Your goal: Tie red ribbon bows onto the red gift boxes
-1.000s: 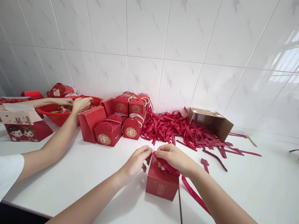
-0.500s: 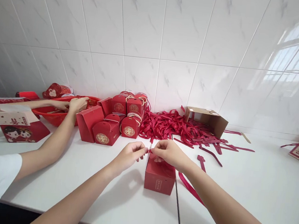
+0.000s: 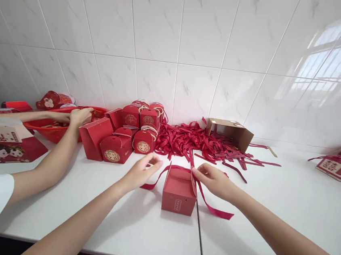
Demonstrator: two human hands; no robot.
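Observation:
A small red gift box (image 3: 178, 202) stands on the white table, its top flaps apart. A dark red ribbon (image 3: 215, 210) passes across the top of the box, with loose ends trailing on both sides. To the left, my left hand (image 3: 141, 172) is raised with thumb and fingers apart, holding nothing. One ribbon end lies just beside it. My right hand (image 3: 215, 182) is closed in a pinch at the right flap, where the ribbon comes over. Its fingertips partly hide whether the flap is pinched too.
Several finished red boxes (image 3: 115, 150) stand at the back left. Behind is a ribbon heap (image 3: 184, 139) next to a cardboard box (image 3: 242, 137). At left, a co-worker's arms (image 3: 60, 160) reach into a red basket (image 3: 48, 131) near a printed box (image 3: 9, 151). Another box (image 3: 338, 169) lies right.
My hands have moved apart from their meeting point above the box. My left hand has let go of the ribbon. The box top now gapes between its flaps.

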